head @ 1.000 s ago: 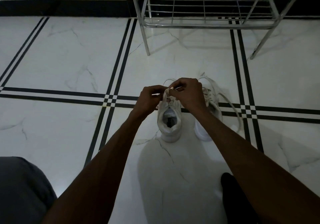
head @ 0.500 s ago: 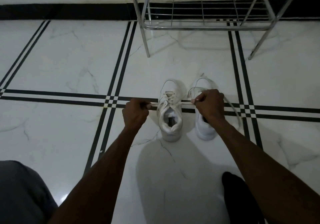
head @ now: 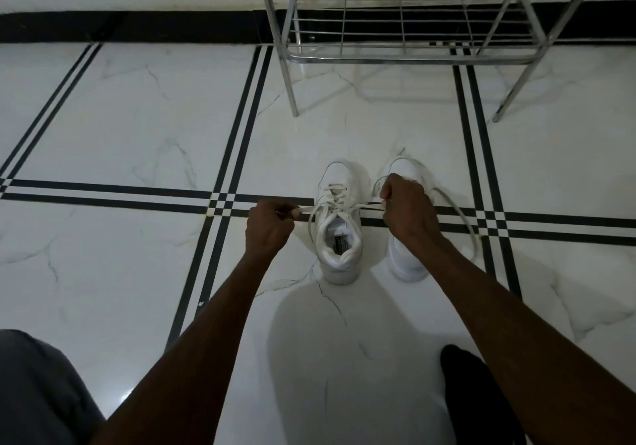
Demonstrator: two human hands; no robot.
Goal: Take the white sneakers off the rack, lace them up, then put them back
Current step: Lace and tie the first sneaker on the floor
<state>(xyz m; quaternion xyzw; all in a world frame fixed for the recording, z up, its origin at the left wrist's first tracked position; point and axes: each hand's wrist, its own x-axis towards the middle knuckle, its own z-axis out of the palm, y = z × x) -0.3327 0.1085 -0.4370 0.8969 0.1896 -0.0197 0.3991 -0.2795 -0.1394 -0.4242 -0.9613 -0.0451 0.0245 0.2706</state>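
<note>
Two white sneakers stand side by side on the tiled floor, toes pointing away from me. The left sneaker (head: 339,234) has its lace crossed through the eyelets. My left hand (head: 268,227) is shut on one end of that lace, stretched out to the left. My right hand (head: 406,210) is shut on the other end, stretched to the right, and covers much of the right sneaker (head: 404,262). A loose lace (head: 461,210) from the right sneaker loops over the floor. The metal shoe rack (head: 406,55) stands beyond the shoes, its lower shelf bare.
The rack's legs (head: 290,90) rest on white marble tiles with black stripes. A black skirting strip (head: 137,26) runs along the wall. My grey-clad knee (head: 38,389) is at the bottom left and a dark foot (head: 471,389) at the bottom right.
My hands went from close together over the left sneaker's tongue to wide apart, drawing the lace ends out sideways and taut. Since half a second ago they have barely moved.
</note>
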